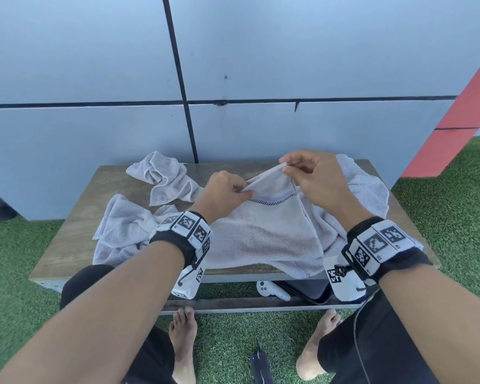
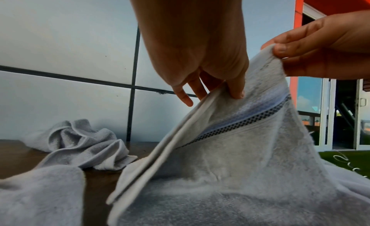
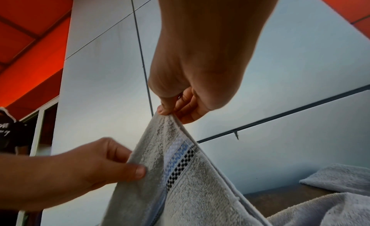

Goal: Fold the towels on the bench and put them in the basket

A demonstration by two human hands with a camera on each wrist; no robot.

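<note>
Head view looks down from above; both wrist views look up close, apparently sharing the towel (image 2: 230,150).

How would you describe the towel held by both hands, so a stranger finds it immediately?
On the wooden bench against the grey wall, look at the middle. The towel there is lifted by one edge; unlike the crumpled towels nearby, it shows a checkered stripe.

Both forearms reach in from the bottom corners; left hand (image 1: 225,191) pinching at mid-frame, right hand (image 1: 313,178) pinching slightly higher, just right.
</note>
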